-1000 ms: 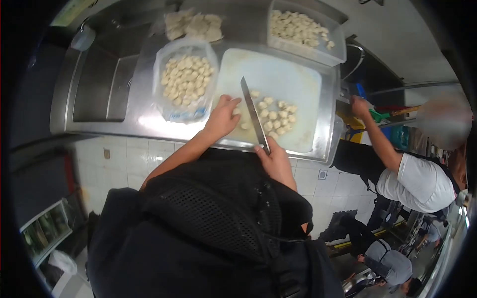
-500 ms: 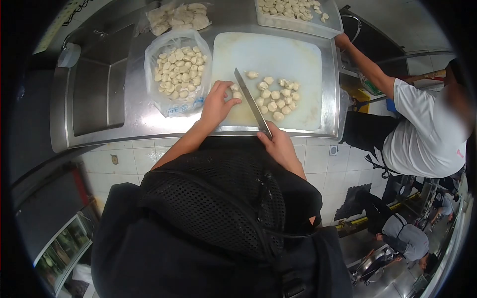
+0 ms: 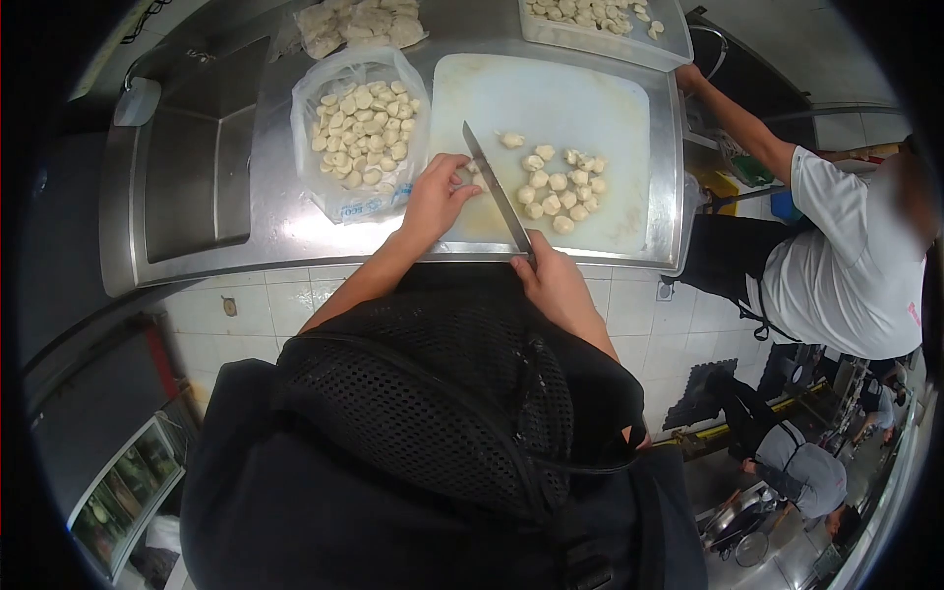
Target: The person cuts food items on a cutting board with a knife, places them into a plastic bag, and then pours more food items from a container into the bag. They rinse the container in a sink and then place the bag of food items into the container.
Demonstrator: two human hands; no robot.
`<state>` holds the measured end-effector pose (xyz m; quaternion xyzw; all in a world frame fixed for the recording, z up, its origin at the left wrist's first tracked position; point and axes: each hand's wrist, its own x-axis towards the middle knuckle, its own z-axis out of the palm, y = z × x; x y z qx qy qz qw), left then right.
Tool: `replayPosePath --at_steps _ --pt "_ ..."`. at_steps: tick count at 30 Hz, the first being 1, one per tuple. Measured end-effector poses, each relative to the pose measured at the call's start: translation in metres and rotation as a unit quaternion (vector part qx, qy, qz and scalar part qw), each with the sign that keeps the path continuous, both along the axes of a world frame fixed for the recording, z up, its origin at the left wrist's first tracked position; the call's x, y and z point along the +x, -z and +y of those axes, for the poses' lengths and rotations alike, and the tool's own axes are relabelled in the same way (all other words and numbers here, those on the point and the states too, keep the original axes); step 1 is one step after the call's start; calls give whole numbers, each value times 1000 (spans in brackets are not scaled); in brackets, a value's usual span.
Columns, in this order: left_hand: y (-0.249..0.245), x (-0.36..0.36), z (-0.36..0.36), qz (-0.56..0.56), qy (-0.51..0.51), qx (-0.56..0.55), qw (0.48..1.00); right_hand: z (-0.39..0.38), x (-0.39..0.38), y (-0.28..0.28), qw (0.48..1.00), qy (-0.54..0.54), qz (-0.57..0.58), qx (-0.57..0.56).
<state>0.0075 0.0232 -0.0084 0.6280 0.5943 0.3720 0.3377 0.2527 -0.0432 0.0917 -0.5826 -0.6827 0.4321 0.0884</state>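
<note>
My right hand (image 3: pixel 553 280) is closed round the handle of a long kitchen knife (image 3: pixel 498 190), whose blade slants up and left over the white cutting board (image 3: pixel 580 84). My left hand (image 3: pixel 438 200) is at the board's left edge, fingertips curled on a small pale food ball (image 3: pixel 478 181) beside the blade, which partly hides it. Right of the knife lies a loose group of pale balls (image 3: pixel 558 182) of the same look. A clear plastic bag (image 3: pixel 339 202), opened wide and full of pale balls, stands left of the board.
At the back are a bag of pale food (image 3: pixel 369 28) and a plastic tub (image 3: pixel 600 41) with more pieces. A co-worker (image 3: pixel 836 265) stands at the right, one hand at the tub's corner. A sink (image 3: pixel 202 187) lies left; another person (image 3: pixel 806 467) is farther off.
The view has shifted a little, so the board and balls appear farther right and higher. The ball under my left fingers is now more covered by the knife blade.
</note>
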Motion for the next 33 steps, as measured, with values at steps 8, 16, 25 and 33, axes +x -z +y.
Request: replayPosePath --at_steps 8,16,25,33 --pt "2 -4 6 1 5 -2 1000 14 -17 14 999 7 36 -23" --pt "-7 4 0 20 24 5 1000 24 -46 52 998 9 -43 53" --pt "-16 14 12 92 8 -6 996 10 -26 5 989 39 -6 144" --pt "1 42 57 256 60 -33 964 24 13 -21 967 31 -101 231"
